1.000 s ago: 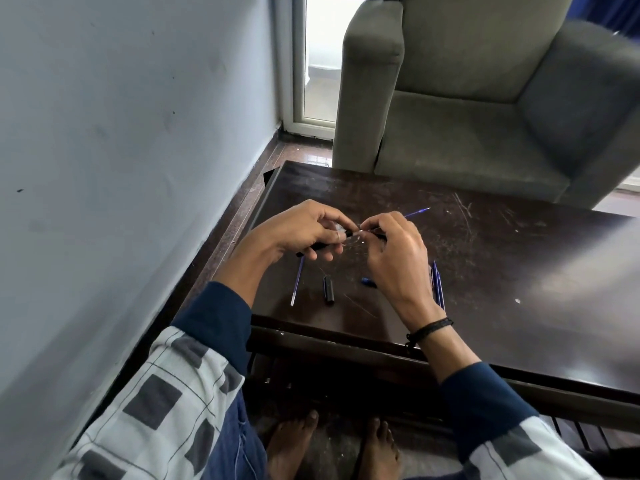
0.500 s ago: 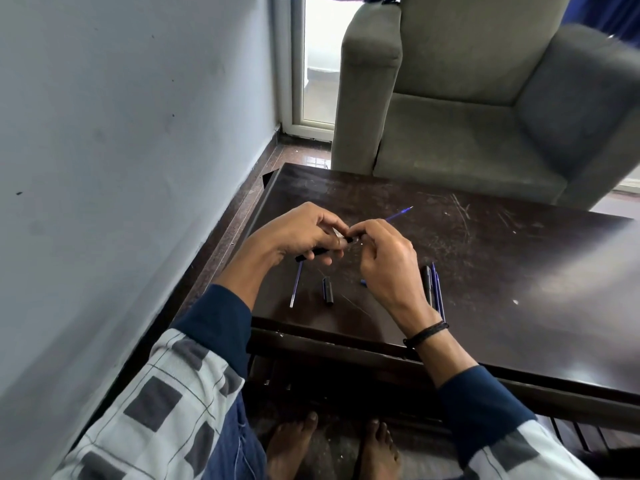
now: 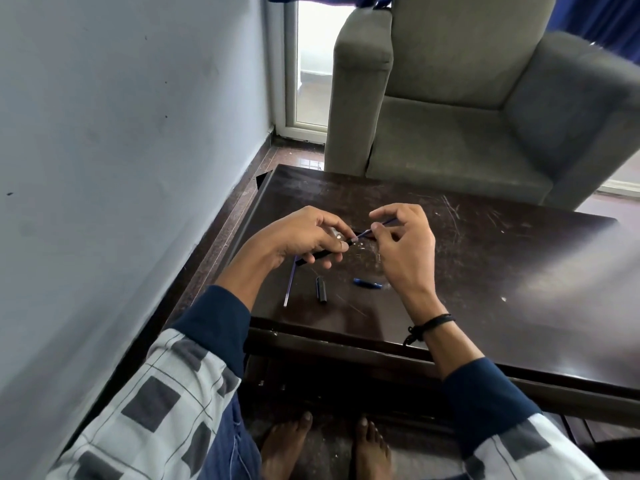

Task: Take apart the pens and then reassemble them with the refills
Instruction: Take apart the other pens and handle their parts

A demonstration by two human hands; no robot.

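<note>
Pens lie in pieces on the dark counter point(image 3: 485, 271), and one is held above it. The left hand point(image 3: 304, 237) has its grip clenched around a black pen barrel point(image 3: 317, 255), the barrel's open end pointing right. The right hand point(image 3: 405, 244) pinches a thin blue refill point(image 3: 379, 226) between thumb and forefinger, its near tip right at the barrel's mouth, the far end sticking up to the right. On the counter below the hands, a second refill point(image 3: 290, 285) lies at the left, a black cap point(image 3: 321, 289) just beside it, and a blue pen piece point(image 3: 367, 283) further right. A grey armchair point(image 3: 485, 116) stands at the far side.
</note>
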